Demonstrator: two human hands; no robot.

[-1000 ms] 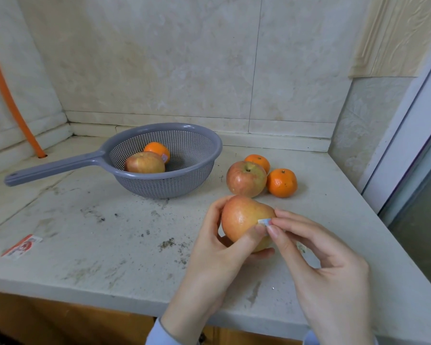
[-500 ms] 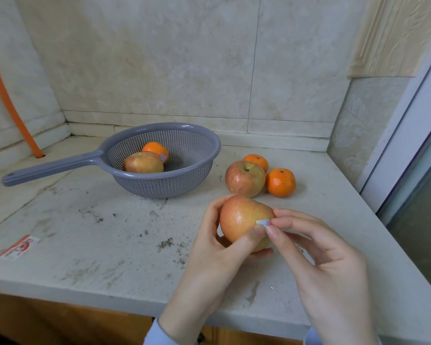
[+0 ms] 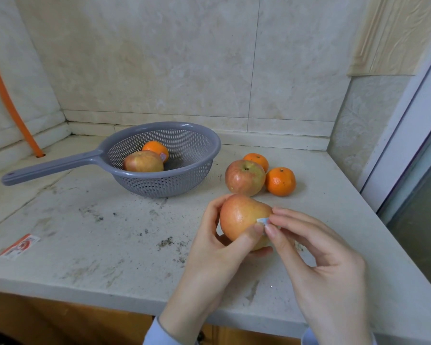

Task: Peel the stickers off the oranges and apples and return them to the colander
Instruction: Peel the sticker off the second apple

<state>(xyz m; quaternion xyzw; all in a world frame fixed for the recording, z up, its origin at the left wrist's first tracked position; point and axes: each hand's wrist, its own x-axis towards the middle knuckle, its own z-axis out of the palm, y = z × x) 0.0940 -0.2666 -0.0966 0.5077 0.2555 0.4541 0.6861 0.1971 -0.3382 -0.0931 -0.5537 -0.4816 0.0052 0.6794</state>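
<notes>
My left hand (image 3: 217,255) grips a red-yellow apple (image 3: 241,217) just above the counter. My right hand (image 3: 316,265) pinches the edge of a small pale sticker (image 3: 263,221) on the apple's right side, between thumb and forefinger. The grey colander (image 3: 199,143) stands at the back with one apple (image 3: 143,161) and one orange (image 3: 154,148) inside; that orange shows a sticker. To the colander's right, on the counter, sit another apple (image 3: 244,178) and two oranges (image 3: 280,181) (image 3: 256,160).
The colander's long handle (image 3: 50,168) reaches left. A red-white peeled sticker (image 3: 20,246) lies near the counter's front left edge. An orange hose (image 3: 8,100) runs down the left wall. A door frame (image 3: 408,125) borders the counter's right side. Dirt specks dot the counter.
The sticker's edge has lifted slightly off the apple under my right fingertips. Both hands and the apple stay in nearly the same place.
</notes>
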